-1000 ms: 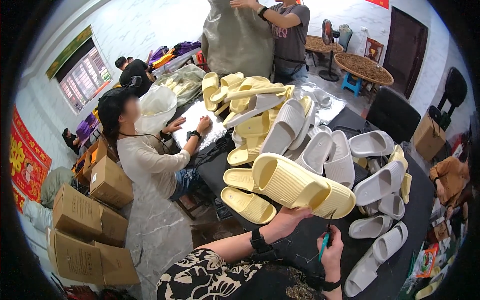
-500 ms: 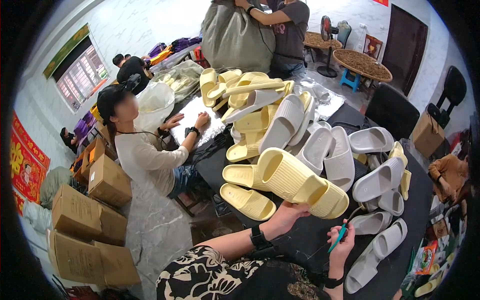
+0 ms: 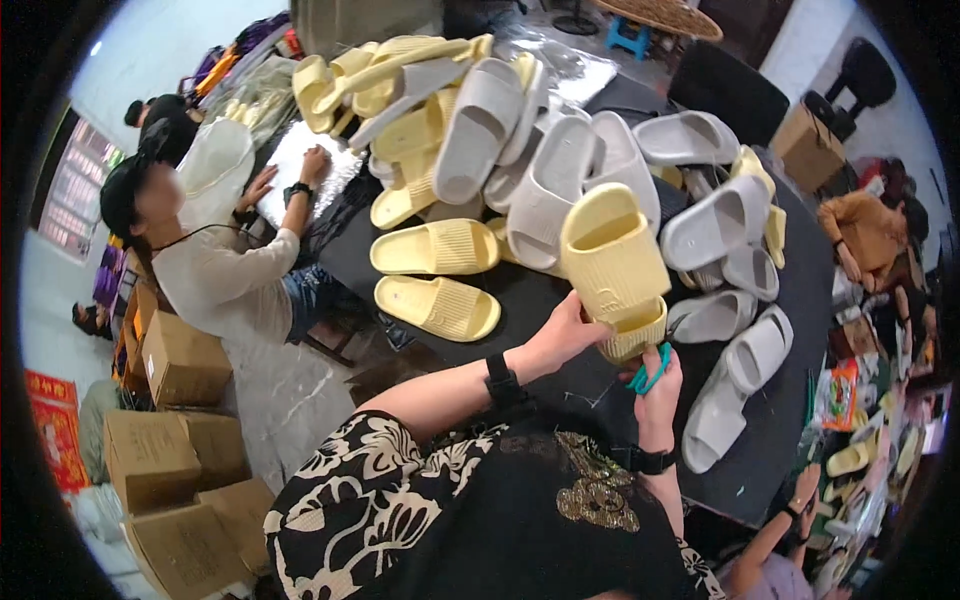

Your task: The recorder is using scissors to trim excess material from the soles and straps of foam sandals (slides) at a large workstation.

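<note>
Yellow slipper [image 3: 612, 268] is held upright over the black table [image 3: 560, 300], long axis running away, heel end clamped by L hand [image 3: 565, 335], w/ R hand [image 3: 655, 385] (closed on green scissors [image 3: 648, 370]) just below-right.

Two yellow slides [image 3: 437, 275] lie flat on the near left of the black table [image 3: 770, 440] — one more, a held yellow slide [image 3: 610, 265], stands upright. Four cardboard boxes [image 3: 180, 360] sit stacked near left. Grey slides [image 3: 735, 375] — too heaped to count.
</note>
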`<state>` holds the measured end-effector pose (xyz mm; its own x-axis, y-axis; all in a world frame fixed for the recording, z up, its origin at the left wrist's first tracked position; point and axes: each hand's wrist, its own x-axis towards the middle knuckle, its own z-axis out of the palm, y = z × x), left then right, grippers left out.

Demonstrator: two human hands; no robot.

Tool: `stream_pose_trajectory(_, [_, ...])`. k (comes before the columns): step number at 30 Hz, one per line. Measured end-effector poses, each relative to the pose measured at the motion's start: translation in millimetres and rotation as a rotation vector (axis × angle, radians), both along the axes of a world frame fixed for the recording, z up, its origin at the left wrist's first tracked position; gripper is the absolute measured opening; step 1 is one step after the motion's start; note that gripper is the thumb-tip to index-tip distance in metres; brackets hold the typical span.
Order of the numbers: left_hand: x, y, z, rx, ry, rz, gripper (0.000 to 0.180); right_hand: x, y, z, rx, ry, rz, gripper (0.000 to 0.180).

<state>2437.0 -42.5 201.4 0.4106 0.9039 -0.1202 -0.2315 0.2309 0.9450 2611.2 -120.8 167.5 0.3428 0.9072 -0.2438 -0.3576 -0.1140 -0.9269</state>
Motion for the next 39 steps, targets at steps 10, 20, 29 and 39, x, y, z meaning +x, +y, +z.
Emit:
stream_pose_trajectory(10, [70, 4, -10, 0.026, 0.039, -0.339, 0.060, 41, -49, -30, 0.031, 0.252, -0.360, 0.030])
stream_pose_trajectory(20, [119, 6, 14, 0.156, 0.157, -0.491, 0.059, 47, -74, -22, 0.108, 0.362, -0.460, 0.033])
stream_pose_trajectory(29, [209, 1, 7, 0.321, 0.205, -0.557, 0.049, 57, -106, 2, 0.177, 0.051, -0.834, 0.031])
stream_pose_trajectory(39, [184, 13, -23, 0.535, 0.294, -0.420, 0.048, 66, -87, -5, 0.132, -0.312, -0.731, 0.037])
